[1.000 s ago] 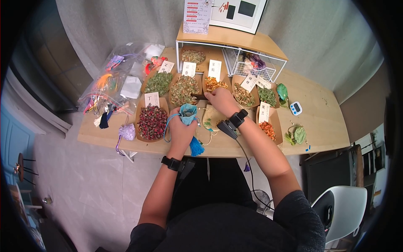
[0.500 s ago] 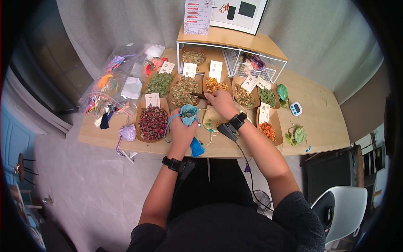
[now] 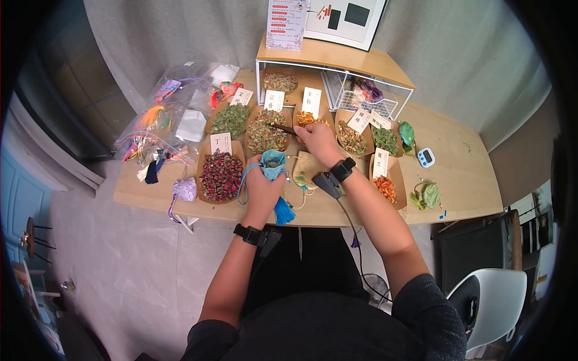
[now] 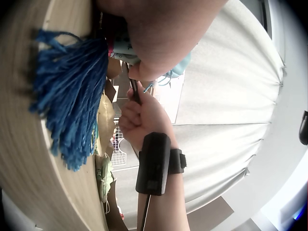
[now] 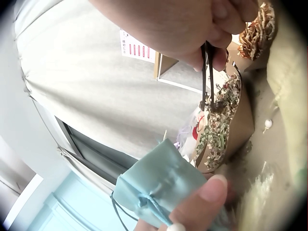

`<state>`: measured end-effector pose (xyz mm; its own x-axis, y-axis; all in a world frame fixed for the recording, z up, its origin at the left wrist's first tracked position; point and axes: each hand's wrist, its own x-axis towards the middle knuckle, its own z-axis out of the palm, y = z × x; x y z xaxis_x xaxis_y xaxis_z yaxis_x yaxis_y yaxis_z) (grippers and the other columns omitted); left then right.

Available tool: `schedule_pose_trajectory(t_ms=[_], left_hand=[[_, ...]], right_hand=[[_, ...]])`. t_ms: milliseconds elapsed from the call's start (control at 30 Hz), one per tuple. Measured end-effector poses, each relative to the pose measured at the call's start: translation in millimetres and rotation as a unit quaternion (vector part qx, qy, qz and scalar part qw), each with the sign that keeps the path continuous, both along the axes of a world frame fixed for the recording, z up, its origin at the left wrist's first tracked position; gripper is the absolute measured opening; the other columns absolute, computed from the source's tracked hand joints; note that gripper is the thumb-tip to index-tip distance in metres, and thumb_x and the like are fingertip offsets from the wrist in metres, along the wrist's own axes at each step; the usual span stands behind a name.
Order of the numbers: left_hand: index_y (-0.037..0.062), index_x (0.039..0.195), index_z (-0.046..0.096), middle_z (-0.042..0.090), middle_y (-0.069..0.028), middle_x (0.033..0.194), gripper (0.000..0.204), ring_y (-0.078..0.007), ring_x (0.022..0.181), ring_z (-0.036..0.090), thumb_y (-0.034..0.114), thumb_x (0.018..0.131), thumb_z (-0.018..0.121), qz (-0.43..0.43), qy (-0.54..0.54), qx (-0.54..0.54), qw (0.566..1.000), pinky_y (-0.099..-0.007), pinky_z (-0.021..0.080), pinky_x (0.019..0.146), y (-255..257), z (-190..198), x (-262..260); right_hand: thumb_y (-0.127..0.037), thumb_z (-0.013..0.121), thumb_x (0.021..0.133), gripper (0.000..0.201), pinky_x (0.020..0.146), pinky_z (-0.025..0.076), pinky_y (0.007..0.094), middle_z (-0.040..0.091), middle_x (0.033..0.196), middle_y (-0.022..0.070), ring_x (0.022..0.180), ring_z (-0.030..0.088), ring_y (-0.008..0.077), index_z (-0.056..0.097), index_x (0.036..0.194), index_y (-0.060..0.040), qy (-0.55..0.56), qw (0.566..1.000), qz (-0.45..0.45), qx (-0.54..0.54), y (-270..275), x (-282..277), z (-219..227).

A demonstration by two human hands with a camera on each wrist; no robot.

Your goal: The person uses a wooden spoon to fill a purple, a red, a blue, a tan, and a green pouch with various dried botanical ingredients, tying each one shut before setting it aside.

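Observation:
My left hand (image 3: pixel 263 191) grips a light blue drawstring pouch (image 3: pixel 274 171), its mouth open upward, with a blue tassel (image 4: pixel 72 98) hanging below. Dark tweezers (image 5: pixel 211 79) are pinched in my right hand (image 3: pixel 318 142). Their tips reach into a paper tray of mixed dried herbs (image 5: pixel 222 120), right at the surface of the pieces. In the right wrist view the tips stand slightly apart, near a dark bit. Just below my right hand lies a cream pouch (image 3: pixel 306 170) with a green pattern.
Beside the left hand stands a tray of dried rosebuds (image 3: pixel 221 175). More labelled trays hold green leaves (image 3: pixel 229 120), yellow-orange flowers (image 3: pixel 311 118) and orange pieces (image 3: pixel 384 189). Plastic bags of tassels (image 3: pixel 159 123) lie at left, a timer (image 3: pixel 425 157) at right. A shelf (image 3: pixel 337 59) stands behind.
The right hand and tweezers have shifted slightly back and to the left over the herb tray. The left hand keeps the blue pouch in nearly the same place.

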<state>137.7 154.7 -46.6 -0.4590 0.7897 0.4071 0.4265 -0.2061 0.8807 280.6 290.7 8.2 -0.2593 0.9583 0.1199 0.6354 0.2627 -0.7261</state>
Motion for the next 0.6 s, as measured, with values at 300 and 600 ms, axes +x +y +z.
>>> schedule_pose_trajectory(t_ms=[300, 600], left_hand=[[-0.0046, 0.109, 0.058, 0.061, -0.0195, 0.104, 0.046, -0.0351, 0.096, 0.063, 0.013, 0.073, 0.080, 0.001, -0.006, -0.001, 1.000, -0.0433, 0.049, 0.086, 1.5, -1.3, -0.2], [-0.0049, 0.115, 0.055, 0.061, -0.0174, 0.106, 0.053, -0.0292, 0.096, 0.062, 0.012, 0.073, 0.082, 0.009, 0.020, -0.006, 1.000, -0.0400, 0.049, 0.087, 3.1, -5.7, -2.0]], right_hand=[[-0.041, 0.065, 0.095, 0.046, 0.060, 0.049, 0.0386, 0.064, 0.060, 0.0128, 0.057, 0.064, 0.0262, 0.072, 0.073, -0.0011, 0.023, 1.000, 0.018, -0.012, 4.3, 1.6, 4.2], [-0.040, 0.067, 0.095, 0.047, 0.058, 0.047, 0.0371, 0.063, 0.059, 0.0131, 0.054, 0.060, 0.0234, 0.071, 0.071, 0.0006, 0.044, 0.998, 0.033, -0.010, -11.8, 10.3, 25.4]])
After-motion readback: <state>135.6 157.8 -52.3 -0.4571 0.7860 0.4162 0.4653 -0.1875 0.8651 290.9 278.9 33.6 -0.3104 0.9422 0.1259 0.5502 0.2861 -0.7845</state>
